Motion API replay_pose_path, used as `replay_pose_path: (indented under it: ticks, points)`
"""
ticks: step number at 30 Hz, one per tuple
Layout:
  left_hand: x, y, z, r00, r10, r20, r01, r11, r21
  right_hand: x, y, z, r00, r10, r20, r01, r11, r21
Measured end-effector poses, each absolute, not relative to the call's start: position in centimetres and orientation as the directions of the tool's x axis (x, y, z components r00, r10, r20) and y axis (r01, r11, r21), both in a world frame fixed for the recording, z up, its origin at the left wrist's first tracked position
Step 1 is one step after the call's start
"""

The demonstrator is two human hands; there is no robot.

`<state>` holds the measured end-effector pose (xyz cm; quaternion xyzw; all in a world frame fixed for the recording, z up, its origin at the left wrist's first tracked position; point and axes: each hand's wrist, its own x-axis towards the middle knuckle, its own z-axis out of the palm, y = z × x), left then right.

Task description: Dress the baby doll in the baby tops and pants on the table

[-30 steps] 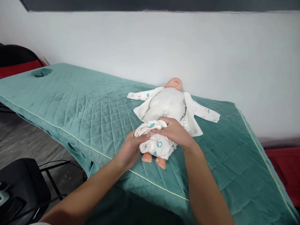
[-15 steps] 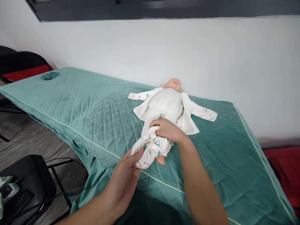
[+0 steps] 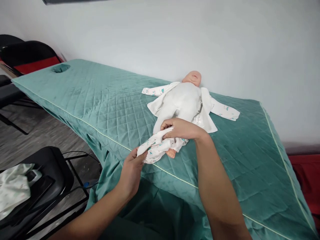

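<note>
A baby doll (image 3: 186, 100) lies on its back on the green quilted bed cover (image 3: 112, 96), its head toward the wall. Its white printed jacket (image 3: 223, 110) is spread open, with both sleeves stretched outward. Around the doll's lower legs are bunched white printed baby pants (image 3: 156, 151). My left hand (image 3: 133, 170) pinches the near end of the pants, at the bed's front edge. My right hand (image 3: 181, 129) grips their upper edge by the doll's leg, fingertips partly tucked in the cloth. One doll foot (image 3: 171, 153) sticks out below the fabric.
At lower left, a black chair (image 3: 56, 166) holds a light printed cloth (image 3: 15, 186) and a small device. More black and red chairs (image 3: 32, 56) stand at the far left. The wall (image 3: 150, 36) runs behind the bed. Something red (image 3: 305, 180) is at the right.
The view has tilted down and shifted left. The pants are stretched longer and flatter between my hands, my left hand having drawn its end outward. Both hands keep their hold.
</note>
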<state>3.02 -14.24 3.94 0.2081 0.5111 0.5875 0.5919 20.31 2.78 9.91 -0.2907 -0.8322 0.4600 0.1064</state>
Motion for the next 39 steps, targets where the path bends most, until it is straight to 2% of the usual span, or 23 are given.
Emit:
replay_pose_path:
  ticks: [3,6,8,10,13,17,19,22,29,34,39]
  points:
    - [2.5,-13.8,3.4,-0.272,0.900,-0.340,-0.370,0.228,0.900,20.3,2.6,10.0,-0.810,0.574,-0.122,0.414,0.411,-0.812]
    - [1.9,-13.2,3.7,-0.316,0.909,-0.272,-0.122,0.245,0.962,20.3,2.5,9.8,-0.773,0.619,-0.140,0.463,0.398,-0.792]
    - [1.6,-12.8,4.2,-0.314,0.918,-0.244,0.036,0.268,0.963,20.2,2.3,9.8,-0.730,0.669,-0.140,0.518,0.407,-0.753]
    - [1.3,-12.5,4.6,-0.284,0.925,-0.254,0.104,0.293,0.951,20.2,2.2,9.8,-0.702,0.698,-0.139,0.565,0.427,-0.707]
    - [0.8,-12.1,4.5,-0.214,0.938,-0.274,0.077,0.296,0.952,20.1,2.0,10.1,-0.699,0.697,-0.158,0.602,0.456,-0.655]
    - [0.3,-11.6,4.0,-0.058,0.952,-0.300,-0.109,0.292,0.950,20.0,1.7,10.7,-0.697,0.688,-0.202,0.633,0.458,-0.624]
    - [0.3,-11.2,3.8,-0.013,0.961,-0.277,-0.183,0.270,0.945,20.2,1.6,10.8,-0.705,0.679,-0.207,0.620,0.446,-0.645]
    - [0.5,-10.4,3.5,-0.040,0.977,-0.209,-0.212,0.196,0.957,20.5,1.6,10.8,-0.722,0.662,-0.203,0.568,0.398,-0.720]
    - [0.1,-7.9,3.4,-0.096,0.992,-0.081,-0.095,0.072,0.993,20.9,1.8,10.8,-0.719,0.665,-0.203,0.510,0.305,-0.804]
    - [-0.3,-5.5,3.5,-0.142,0.990,0.008,0.039,-0.002,0.999,21.1,1.9,11.0,-0.746,0.652,-0.137,0.434,0.318,-0.843]
    - [-0.8,-3.8,3.3,-0.111,0.992,0.063,0.121,-0.049,0.991,21.4,1.9,10.7,-0.729,0.665,-0.161,0.454,0.295,-0.841]
